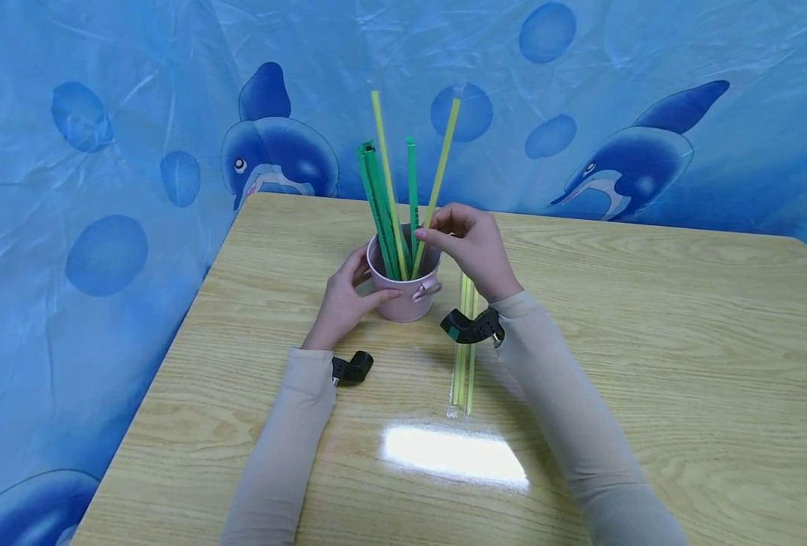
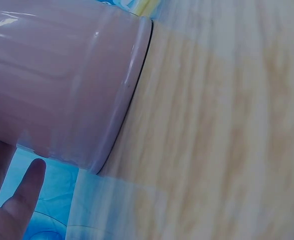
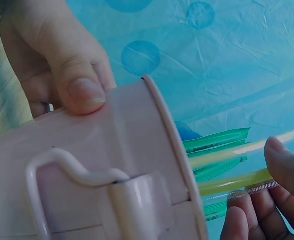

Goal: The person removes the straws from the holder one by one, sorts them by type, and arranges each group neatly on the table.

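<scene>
A small pale pink metal bucket (image 1: pixel 403 305) with a side handle (image 3: pixel 56 160) stands on the table. My left hand (image 1: pixel 343 302) grips it from the left, its thumb across the front and the fingers round the far side. Over the rim, my right hand (image 1: pixel 473 244) pinches a yellow drinking straw (image 1: pixel 447 144) in a clear wrapper between thumb and fingers; its lower end is inside the bucket. Another yellow straw (image 1: pixel 382 144) leans in there, along with several slim green-wrapped sticks (image 1: pixel 372 193) and a single green one (image 1: pixel 412 174).
Several more yellow straws (image 1: pixel 461 375) in clear wrappers lie on the wooden table (image 1: pixel 649 341), partly under my right wrist. A blue dolphin-print sheet (image 1: pixel 403 45) hangs behind the table and along its left side.
</scene>
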`<act>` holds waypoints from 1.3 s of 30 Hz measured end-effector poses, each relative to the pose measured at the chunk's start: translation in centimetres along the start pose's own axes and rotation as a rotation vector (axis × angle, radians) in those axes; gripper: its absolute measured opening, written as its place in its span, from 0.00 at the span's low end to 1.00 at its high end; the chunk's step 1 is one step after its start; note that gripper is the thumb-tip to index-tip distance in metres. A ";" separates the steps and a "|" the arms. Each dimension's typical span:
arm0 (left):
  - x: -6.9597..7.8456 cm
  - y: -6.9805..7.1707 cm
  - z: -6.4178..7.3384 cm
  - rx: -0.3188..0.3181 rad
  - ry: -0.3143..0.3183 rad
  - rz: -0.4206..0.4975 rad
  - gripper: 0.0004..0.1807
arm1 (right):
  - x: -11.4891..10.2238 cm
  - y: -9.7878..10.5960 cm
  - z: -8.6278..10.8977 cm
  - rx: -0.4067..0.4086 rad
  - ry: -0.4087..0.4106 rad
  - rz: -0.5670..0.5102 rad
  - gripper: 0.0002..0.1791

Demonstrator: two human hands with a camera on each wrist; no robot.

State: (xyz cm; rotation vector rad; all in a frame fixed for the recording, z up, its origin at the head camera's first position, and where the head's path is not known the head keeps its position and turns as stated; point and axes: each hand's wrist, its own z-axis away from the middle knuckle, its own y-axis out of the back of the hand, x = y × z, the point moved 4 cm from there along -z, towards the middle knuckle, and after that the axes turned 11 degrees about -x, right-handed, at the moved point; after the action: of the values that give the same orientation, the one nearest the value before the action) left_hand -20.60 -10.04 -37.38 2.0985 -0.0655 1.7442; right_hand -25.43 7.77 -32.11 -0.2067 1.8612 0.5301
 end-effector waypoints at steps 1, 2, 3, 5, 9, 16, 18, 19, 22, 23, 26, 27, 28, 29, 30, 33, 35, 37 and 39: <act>0.0 0.0 0.0 0.000 -0.003 0.001 0.41 | 0.0 0.1 0.0 0.006 0.002 -0.005 0.06; -0.1 0.0 -0.1 0.000 -0.005 0.002 0.41 | -0.1 0.1 0.0 0.013 0.003 -0.010 0.06; -0.5 0.0 -0.2 0.001 -0.007 0.007 0.42 | -0.2 0.1 0.1 0.019 0.006 -0.014 0.06; -1.5 0.1 -0.5 0.004 -0.015 0.011 0.42 | -0.5 0.2 0.2 0.034 0.020 -0.026 0.06; -3.6 0.1 -1.0 0.012 -0.024 0.011 0.43 | -1.2 0.5 0.5 0.058 0.059 -0.036 0.07; -2.5 0.2 -0.7 0.007 0.008 0.015 0.42 | -2.6 1.2 1.1 0.121 0.127 0.000 0.08; -1.4 0.1 -0.4 0.004 0.008 0.011 0.42 | -2.9 1.5 1.2 0.138 0.141 -0.010 0.08; -1.0 0.1 -0.3 0.003 0.007 0.007 0.41 | -3.0 1.6 1.3 0.148 0.148 -0.013 0.08; -0.1 0.0 0.0 0.000 0.003 -0.004 0.41 | -3.5 2.0 1.6 0.183 0.174 -0.027 0.08; -0.1 0.0 0.0 0.000 0.001 -0.004 0.41 | -3.7 2.1 1.7 0.198 0.181 -0.030 0.08; -0.1 0.1 0.1 0.000 0.002 -0.003 0.41 | -4.1 2.5 2.1 0.239 0.209 -0.055 0.08; -0.1 0.1 0.1 0.000 0.002 -0.001 0.41 | -4.3 2.7 2.3 0.252 0.219 -0.066 0.07; -0.1 0.1 0.1 0.000 0.003 0.001 0.42 | -4.4 2.8 2.4 0.262 0.231 -0.075 0.07; -0.1 0.1 0.1 0.000 0.003 0.003 0.42 | -4.6 3.0 2.6 0.272 0.243 -0.088 0.07; -0.2 0.1 0.1 -0.002 0.004 0.004 0.42 | -4.7 3.1 2.7 0.283 0.255 -0.103 0.06; -0.2 0.0 0.1 -0.006 0.002 0.006 0.42 | -5.1 3.6 3.2 0.307 0.274 -0.124 0.05; -0.2 0.0 0.1 -0.008 0.003 0.008 0.42 | -5.2 3.8 3.6 0.314 0.271 -0.140 0.05; -0.2 0.0 0.1 -0.008 0.004 0.009 0.42 | -5.3 3.9 4.0 0.318 0.261 -0.146 0.05; -0.1 0.0 0.1 -0.008 0.003 0.009 0.42 | -5.3 4.0 4.4 0.320 0.257 -0.162 0.05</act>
State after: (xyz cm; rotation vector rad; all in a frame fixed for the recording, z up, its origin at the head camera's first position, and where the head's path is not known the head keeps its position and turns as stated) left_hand -20.54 -10.13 -37.44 2.0937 -0.0811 1.7492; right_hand -21.41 12.64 -27.30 -0.2159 2.1269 0.0923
